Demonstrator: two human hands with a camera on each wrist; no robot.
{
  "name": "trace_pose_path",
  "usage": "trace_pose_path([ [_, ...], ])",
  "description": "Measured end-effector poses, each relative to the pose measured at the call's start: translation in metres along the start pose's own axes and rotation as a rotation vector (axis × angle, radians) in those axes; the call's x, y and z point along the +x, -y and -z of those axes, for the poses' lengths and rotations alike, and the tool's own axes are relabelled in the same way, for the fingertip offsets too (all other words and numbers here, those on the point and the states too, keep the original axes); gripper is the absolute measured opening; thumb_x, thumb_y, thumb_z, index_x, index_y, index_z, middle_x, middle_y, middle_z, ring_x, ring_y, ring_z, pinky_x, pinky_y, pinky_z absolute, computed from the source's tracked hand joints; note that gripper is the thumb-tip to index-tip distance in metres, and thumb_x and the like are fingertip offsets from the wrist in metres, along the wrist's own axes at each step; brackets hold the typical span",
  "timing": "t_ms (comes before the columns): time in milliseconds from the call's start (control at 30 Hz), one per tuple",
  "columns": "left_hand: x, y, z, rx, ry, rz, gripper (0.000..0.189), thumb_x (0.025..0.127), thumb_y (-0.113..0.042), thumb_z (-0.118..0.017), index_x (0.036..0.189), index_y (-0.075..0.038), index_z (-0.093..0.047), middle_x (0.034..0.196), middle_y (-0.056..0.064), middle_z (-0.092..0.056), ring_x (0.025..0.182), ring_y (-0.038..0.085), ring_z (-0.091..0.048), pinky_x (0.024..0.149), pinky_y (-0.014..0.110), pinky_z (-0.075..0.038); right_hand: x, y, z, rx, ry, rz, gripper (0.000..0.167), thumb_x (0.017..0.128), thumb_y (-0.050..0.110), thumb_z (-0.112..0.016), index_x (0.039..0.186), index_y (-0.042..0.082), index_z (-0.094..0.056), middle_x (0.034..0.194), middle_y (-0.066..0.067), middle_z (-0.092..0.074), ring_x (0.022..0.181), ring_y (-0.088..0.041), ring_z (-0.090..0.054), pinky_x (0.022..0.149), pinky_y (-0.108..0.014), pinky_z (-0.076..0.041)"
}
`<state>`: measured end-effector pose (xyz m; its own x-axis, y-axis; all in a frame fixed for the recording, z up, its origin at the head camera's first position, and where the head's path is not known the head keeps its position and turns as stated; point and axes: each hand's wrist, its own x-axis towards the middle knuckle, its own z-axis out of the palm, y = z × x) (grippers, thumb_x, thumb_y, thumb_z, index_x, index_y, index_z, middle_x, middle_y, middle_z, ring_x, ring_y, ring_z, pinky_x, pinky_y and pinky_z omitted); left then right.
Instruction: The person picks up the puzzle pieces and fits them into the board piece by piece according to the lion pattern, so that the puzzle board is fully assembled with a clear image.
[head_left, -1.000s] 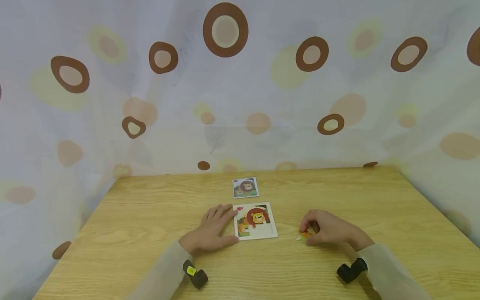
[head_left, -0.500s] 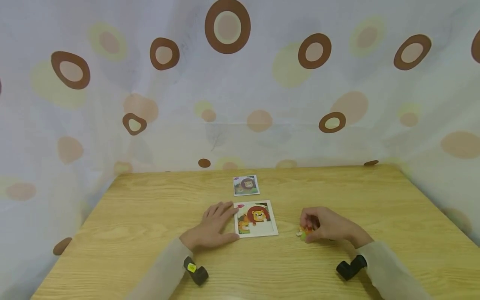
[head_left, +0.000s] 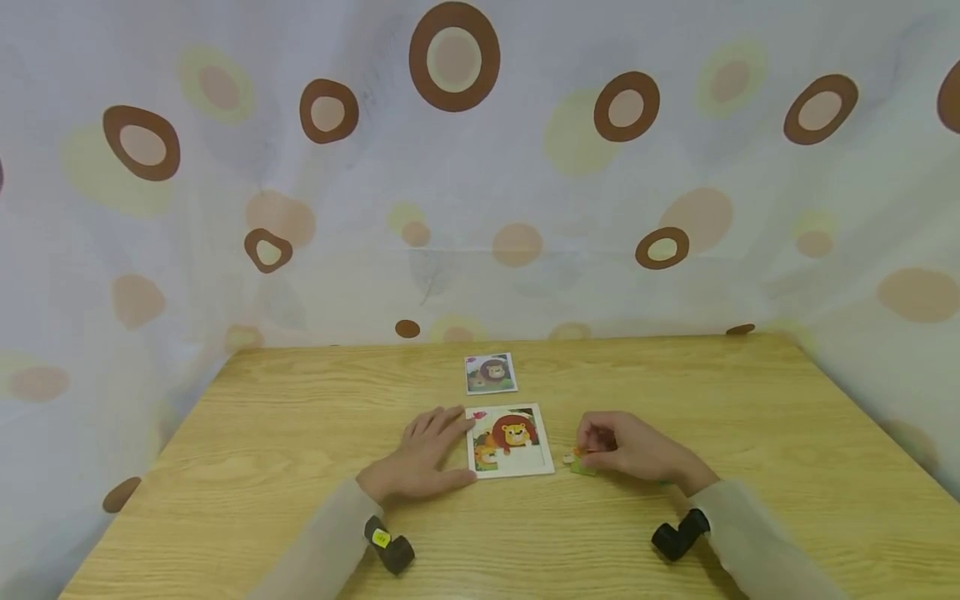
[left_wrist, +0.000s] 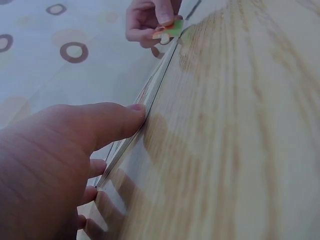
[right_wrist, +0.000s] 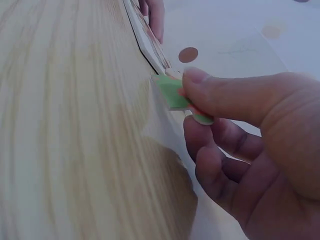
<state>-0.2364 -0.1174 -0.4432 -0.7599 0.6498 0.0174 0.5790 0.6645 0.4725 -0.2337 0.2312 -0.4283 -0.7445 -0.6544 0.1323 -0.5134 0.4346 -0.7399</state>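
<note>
A white-framed lion puzzle [head_left: 547, 457] lies on the wooden table, with a bare white gap at its lower right. My left hand [head_left: 422, 461] rests flat beside it, fingers spread and their tips at its left edge; the thumb [left_wrist: 117, 120] touches the near corner in the left wrist view. To the right of the frame, my right hand [head_left: 633, 447] pinches a green and orange puzzle piece [right_wrist: 172, 95] between thumb and fingers. The piece is tilted and close over the table, with part of it hidden by the thumb.
A small lion picture card [head_left: 491, 374] lies behind the puzzle. Wood-grain tabletop [head_left: 480, 542] extends around both hands. A spotted white cloth [head_left: 480, 292] hangs along the back and sides. A small bit of green [head_left: 664, 482] shows beneath my right wrist.
My right hand has moved left toward the puzzle frame, carrying the piece with it. The left hand has stayed at the frame's left edge.
</note>
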Motion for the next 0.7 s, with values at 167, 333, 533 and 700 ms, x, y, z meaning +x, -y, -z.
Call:
trace_pose_path([
  [167, 0.000, -0.001, 0.001, -0.002, 0.000, 0.006, 0.073, 0.092, -0.048, -0.056, 0.150, -0.013, -0.031, 0.158, 0.016, -0.020, 0.144, 0.043, -0.013, 0.113, 0.062, -0.010, 0.011, 0.006, -0.008, 0.036, -0.019, -0.037, 0.012, 0.087, 0.014, -0.071, 0.092, 0.011, -0.060, 0.075, 0.005, -0.049, 0.066, -0.003, -0.044, 0.059, -0.020, -0.040],
  [333, 0.000, -0.002, 0.001, -0.009, 0.006, 0.006, 0.072, 0.092, -0.047, -0.056, 0.150, -0.013, -0.031, 0.158, 0.016, -0.020, 0.145, 0.043, -0.013, 0.114, 0.062, -0.009, 0.022, 0.009, -0.013, 0.067, -0.053, -0.064, 0.009, 0.089, 0.014, -0.069, 0.091, 0.010, -0.062, 0.077, 0.001, -0.055, 0.066, -0.005, -0.047, 0.059, -0.019, -0.041],
  [533, 0.000, -0.001, 0.000, -0.011, 0.005, 0.002, 0.072, 0.092, -0.047, -0.056, 0.150, -0.013, -0.032, 0.158, 0.016, -0.020, 0.145, 0.042, -0.013, 0.114, 0.062, -0.009, 0.035, 0.011, -0.017, 0.077, -0.093, -0.036, 0.007, 0.089, 0.013, -0.068, 0.090, 0.009, -0.063, 0.078, 0.000, -0.057, 0.065, -0.005, -0.048, 0.057, -0.018, -0.041],
  [700, 0.000, -0.001, 0.000, -0.012, 0.006, 0.002, 0.072, 0.092, -0.047, -0.056, 0.150, -0.013, -0.032, 0.158, 0.016, -0.020, 0.145, 0.043, -0.013, 0.114, 0.062, -0.009, 0.046, 0.015, -0.027, 0.072, -0.096, -0.012, 0.008, 0.089, 0.014, -0.069, 0.089, 0.008, -0.064, 0.079, -0.001, -0.060, 0.065, -0.005, -0.048, 0.058, -0.018, -0.042],
])
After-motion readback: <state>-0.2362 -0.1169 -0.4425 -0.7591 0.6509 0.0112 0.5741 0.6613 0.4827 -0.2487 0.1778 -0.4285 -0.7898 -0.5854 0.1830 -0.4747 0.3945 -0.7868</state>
